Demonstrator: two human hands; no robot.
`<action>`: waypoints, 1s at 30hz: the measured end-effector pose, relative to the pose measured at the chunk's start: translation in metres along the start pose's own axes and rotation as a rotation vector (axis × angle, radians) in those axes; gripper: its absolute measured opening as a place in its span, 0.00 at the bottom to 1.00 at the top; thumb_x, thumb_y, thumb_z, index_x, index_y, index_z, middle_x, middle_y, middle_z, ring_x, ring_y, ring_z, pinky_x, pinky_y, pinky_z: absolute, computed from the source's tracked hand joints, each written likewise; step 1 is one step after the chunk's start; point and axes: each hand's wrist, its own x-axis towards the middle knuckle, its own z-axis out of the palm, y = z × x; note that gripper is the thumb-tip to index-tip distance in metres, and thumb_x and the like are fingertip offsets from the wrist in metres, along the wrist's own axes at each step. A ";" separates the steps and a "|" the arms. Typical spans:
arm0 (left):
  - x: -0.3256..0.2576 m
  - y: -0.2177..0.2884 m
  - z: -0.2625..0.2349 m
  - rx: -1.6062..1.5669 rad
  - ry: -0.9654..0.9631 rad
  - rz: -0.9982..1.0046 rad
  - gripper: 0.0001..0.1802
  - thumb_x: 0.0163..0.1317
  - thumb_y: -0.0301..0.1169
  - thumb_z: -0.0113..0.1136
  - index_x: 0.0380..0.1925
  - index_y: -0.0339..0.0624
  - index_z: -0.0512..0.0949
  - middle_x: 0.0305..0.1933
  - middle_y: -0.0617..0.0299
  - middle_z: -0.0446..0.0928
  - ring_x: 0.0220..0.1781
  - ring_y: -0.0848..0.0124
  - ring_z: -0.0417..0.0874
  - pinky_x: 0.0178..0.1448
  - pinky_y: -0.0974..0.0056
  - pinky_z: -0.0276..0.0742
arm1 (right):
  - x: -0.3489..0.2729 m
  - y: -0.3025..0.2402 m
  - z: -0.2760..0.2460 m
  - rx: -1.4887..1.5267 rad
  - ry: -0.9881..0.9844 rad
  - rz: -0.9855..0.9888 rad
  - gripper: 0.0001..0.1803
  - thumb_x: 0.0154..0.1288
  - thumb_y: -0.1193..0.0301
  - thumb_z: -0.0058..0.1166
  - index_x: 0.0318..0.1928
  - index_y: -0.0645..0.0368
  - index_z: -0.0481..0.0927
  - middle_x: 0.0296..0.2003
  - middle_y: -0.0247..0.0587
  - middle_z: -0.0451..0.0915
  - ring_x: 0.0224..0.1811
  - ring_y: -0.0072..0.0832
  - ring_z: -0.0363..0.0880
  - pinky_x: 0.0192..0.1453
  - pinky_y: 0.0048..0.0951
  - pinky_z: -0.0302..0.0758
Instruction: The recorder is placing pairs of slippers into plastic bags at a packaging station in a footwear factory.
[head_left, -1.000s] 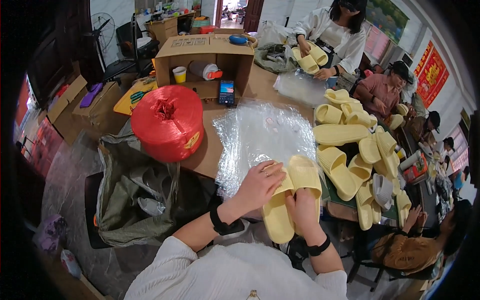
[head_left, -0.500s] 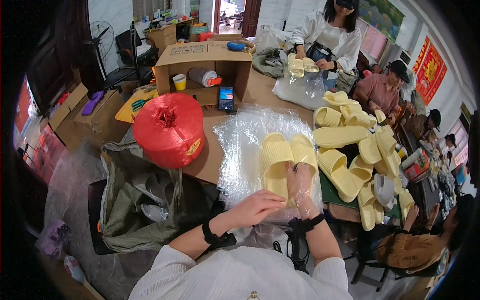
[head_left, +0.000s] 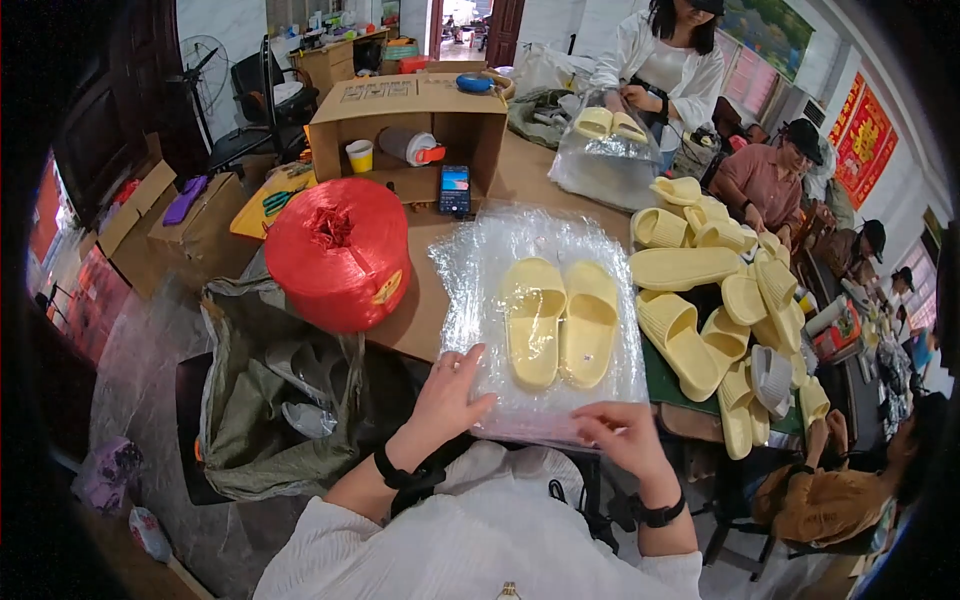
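Two pale yellow slippers (head_left: 587, 335) lie side by side inside a clear plastic bag (head_left: 510, 415), on a stack of clear bags (head_left: 463, 270). At the bag's lower left edge, my left hand (head_left: 443, 398) rests open, thumb and fingers apart. My right hand (head_left: 627, 440) is at the lower right edge, its thumb and fingers closed on the bag's mouth. Right of the stack is a heap of loose yellow slippers (head_left: 690, 340), with one grey slipper (head_left: 768, 382) among them.
A big red twine roll (head_left: 338, 255) stands left of the bags. Behind are a phone (head_left: 454, 190) and a cardboard box (head_left: 408, 110) holding a yellow cup and a bottle. A woven sack (head_left: 270, 440) sits lower left. Across the table, a person (head_left: 670, 70) handles bagged slippers; others sit at right.
My right hand has come out of the bag, leaving the slippers inside, and moved down to its edge. My left hand has shifted left off the slippers. The person opposite has raised their bag around the slippers.
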 end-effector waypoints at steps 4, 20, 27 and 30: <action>-0.002 0.007 -0.009 -0.214 -0.160 -0.201 0.39 0.60 0.35 0.61 0.71 0.48 0.59 0.31 0.50 0.76 0.32 0.54 0.79 0.40 0.55 0.75 | 0.002 0.019 -0.026 -0.352 0.546 -0.067 0.15 0.60 0.80 0.57 0.49 0.58 0.80 0.32 0.40 0.77 0.29 0.34 0.77 0.31 0.30 0.73; -0.006 -0.025 -0.027 -0.548 -0.240 0.118 0.26 0.57 0.18 0.48 0.57 0.39 0.77 0.45 0.56 0.80 0.41 0.69 0.79 0.45 0.66 0.76 | -0.017 0.077 -0.022 -0.598 -0.036 -0.302 0.23 0.49 0.82 0.60 0.47 0.46 0.83 0.64 0.42 0.71 0.41 0.36 0.80 0.48 0.35 0.79; -0.003 -0.025 -0.024 -0.195 -0.081 0.332 0.31 0.50 0.12 0.45 0.56 0.41 0.77 0.51 0.54 0.79 0.51 0.55 0.78 0.56 0.60 0.74 | -0.020 0.055 -0.017 -0.520 0.065 -0.197 0.33 0.46 0.83 0.56 0.56 0.43 0.79 0.65 0.46 0.69 0.41 0.37 0.80 0.44 0.35 0.79; -0.004 -0.016 -0.025 -0.107 -0.047 0.341 0.29 0.49 0.14 0.54 0.53 0.45 0.79 0.49 0.56 0.78 0.51 0.56 0.77 0.58 0.58 0.74 | -0.008 0.054 -0.012 -0.562 -0.041 -0.299 0.30 0.50 0.83 0.55 0.54 0.43 0.80 0.64 0.47 0.69 0.40 0.38 0.80 0.42 0.34 0.79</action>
